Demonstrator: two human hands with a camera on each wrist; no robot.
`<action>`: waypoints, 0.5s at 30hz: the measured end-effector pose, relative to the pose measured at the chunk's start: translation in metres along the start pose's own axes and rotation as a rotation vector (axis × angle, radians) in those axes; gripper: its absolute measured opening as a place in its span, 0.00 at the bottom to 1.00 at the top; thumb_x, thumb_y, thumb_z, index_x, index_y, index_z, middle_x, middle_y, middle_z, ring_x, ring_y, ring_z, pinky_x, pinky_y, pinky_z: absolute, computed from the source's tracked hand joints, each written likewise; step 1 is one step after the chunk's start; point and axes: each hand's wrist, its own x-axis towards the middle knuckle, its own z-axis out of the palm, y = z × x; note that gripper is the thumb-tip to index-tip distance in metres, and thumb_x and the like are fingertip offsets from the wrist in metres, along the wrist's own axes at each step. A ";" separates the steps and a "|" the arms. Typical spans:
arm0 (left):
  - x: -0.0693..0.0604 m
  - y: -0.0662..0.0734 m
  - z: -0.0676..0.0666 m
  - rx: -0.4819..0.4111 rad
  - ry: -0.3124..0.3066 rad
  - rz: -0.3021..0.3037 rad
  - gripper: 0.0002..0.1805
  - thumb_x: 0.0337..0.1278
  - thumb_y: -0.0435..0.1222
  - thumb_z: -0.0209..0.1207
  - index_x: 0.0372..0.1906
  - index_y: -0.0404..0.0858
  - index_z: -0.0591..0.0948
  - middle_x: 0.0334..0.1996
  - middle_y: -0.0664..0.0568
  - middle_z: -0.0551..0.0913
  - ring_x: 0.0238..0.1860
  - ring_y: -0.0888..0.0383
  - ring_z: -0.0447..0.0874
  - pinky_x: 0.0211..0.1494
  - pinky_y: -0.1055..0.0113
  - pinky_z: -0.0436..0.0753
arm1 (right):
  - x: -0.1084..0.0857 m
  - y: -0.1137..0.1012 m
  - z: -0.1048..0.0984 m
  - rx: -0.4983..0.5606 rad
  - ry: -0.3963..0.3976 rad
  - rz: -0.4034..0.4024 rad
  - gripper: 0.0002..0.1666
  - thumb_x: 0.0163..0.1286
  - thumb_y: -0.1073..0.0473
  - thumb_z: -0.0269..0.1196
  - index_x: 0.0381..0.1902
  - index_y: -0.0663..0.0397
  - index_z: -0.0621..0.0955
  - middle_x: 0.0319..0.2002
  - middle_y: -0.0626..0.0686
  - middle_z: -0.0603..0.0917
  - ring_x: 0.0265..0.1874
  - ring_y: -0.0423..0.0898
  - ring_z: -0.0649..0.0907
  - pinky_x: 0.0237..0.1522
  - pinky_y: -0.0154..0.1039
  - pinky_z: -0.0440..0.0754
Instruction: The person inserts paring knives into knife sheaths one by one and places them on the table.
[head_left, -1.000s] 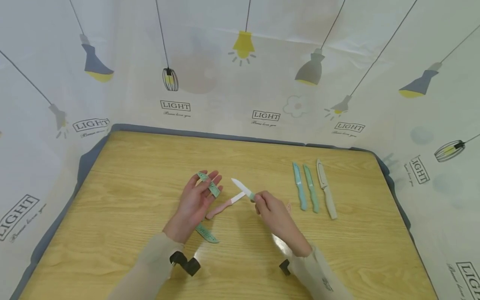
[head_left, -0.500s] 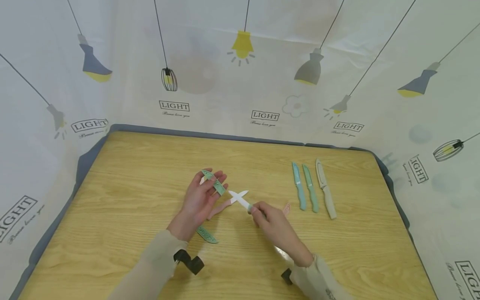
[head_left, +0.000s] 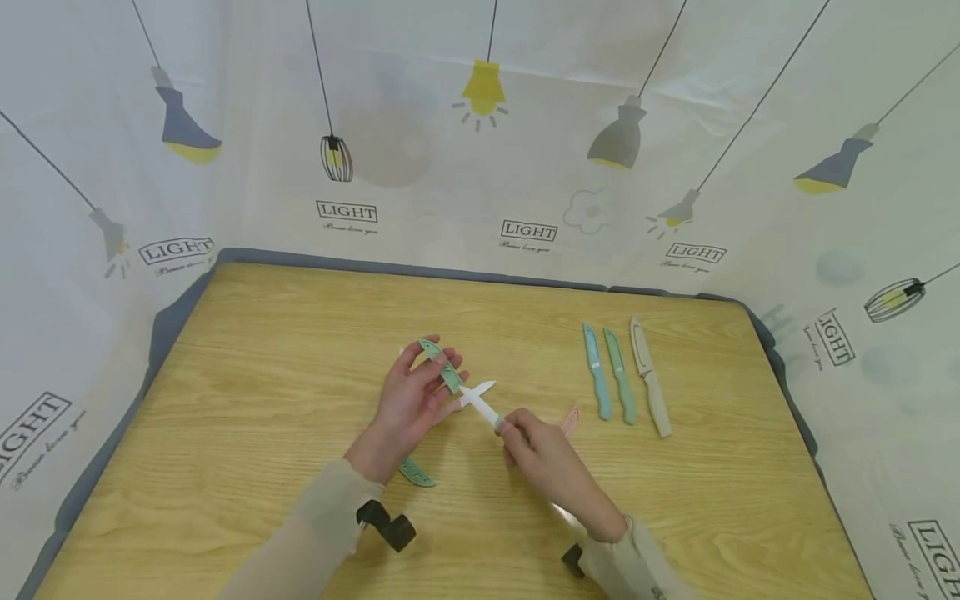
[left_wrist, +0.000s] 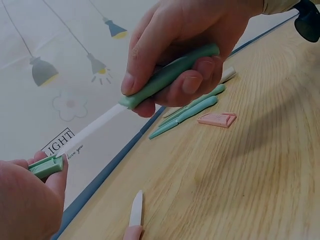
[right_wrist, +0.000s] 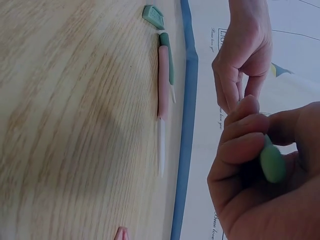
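My left hand point(head_left: 401, 408) holds a green knife sheath point(head_left: 442, 367) between thumb and fingers, its mouth toward the right hand. In my right hand point(head_left: 555, 467) is a paring knife point(left_wrist: 170, 75), gripped by its green handle, with the white blade pointing at the sheath. Its tip meets the sheath mouth in the left wrist view; how far it goes in I cannot tell. Below the hands lies a pink-handled knife point(right_wrist: 163, 85) with a bare white blade. Another green-handled knife point(right_wrist: 170, 65) lies beside it, mostly hidden by my left hand in the head view.
A second green sheath point(head_left: 417, 472) lies near the left wrist, and a pink sheath point(head_left: 572, 421) beyond the right hand. To the right, a blue knife point(head_left: 597, 371), a green knife point(head_left: 621, 375) and a cream knife point(head_left: 651, 375) lie sheathed in a row on the wooden table point(head_left: 300, 333).
The left hand has moved right with the sheath. The right hand has moved slightly left and down, so the blade tip, apart from the sheath before, now meets its mouth.
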 end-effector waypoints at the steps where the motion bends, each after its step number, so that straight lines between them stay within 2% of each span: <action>1: 0.000 0.000 0.001 0.000 0.002 -0.001 0.18 0.77 0.26 0.52 0.64 0.42 0.72 0.49 0.47 0.81 0.56 0.52 0.83 0.66 0.53 0.82 | 0.000 0.000 0.000 0.000 -0.003 0.006 0.17 0.86 0.56 0.49 0.45 0.64 0.79 0.22 0.44 0.79 0.12 0.32 0.65 0.13 0.26 0.62; 7: 0.000 -0.002 0.004 0.000 0.004 -0.010 0.17 0.77 0.26 0.52 0.63 0.42 0.72 0.49 0.47 0.81 0.54 0.53 0.84 0.65 0.53 0.83 | -0.002 -0.003 0.000 -0.001 -0.016 0.046 0.18 0.86 0.54 0.49 0.44 0.62 0.79 0.21 0.43 0.79 0.13 0.33 0.67 0.13 0.28 0.64; 15: -0.002 -0.003 0.008 0.003 0.001 -0.020 0.15 0.76 0.25 0.52 0.61 0.41 0.73 0.48 0.48 0.82 0.53 0.54 0.86 0.64 0.53 0.83 | -0.003 -0.005 0.000 0.009 -0.037 0.054 0.19 0.87 0.53 0.47 0.44 0.62 0.78 0.21 0.43 0.79 0.15 0.34 0.68 0.14 0.28 0.65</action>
